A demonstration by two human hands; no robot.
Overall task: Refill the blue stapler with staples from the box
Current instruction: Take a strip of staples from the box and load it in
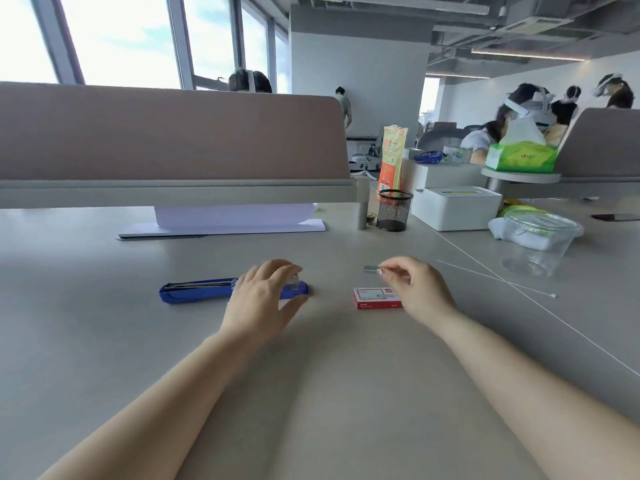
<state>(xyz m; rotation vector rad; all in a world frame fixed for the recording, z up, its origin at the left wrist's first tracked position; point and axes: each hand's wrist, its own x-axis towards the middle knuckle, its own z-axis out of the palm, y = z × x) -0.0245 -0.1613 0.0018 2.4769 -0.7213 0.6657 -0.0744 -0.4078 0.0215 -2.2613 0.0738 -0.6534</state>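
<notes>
Nearest us, our left hand (263,299) rests spread over the blue stapler (197,291), lying open lengthwise left to right on the desk (329,393). Our right hand (412,285), above the staple box (375,298), pinches what looks like a staple strip (371,269), pointing left toward the stapler's channel.

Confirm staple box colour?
Red sides, with a white-and-grey label on top; the staple box shows in the head view.

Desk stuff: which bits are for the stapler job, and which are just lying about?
In use: blue stapler, staple strip, red staple box.
Lying about: mesh pen cup, white box, clear plastic tub, paper stack.
</notes>
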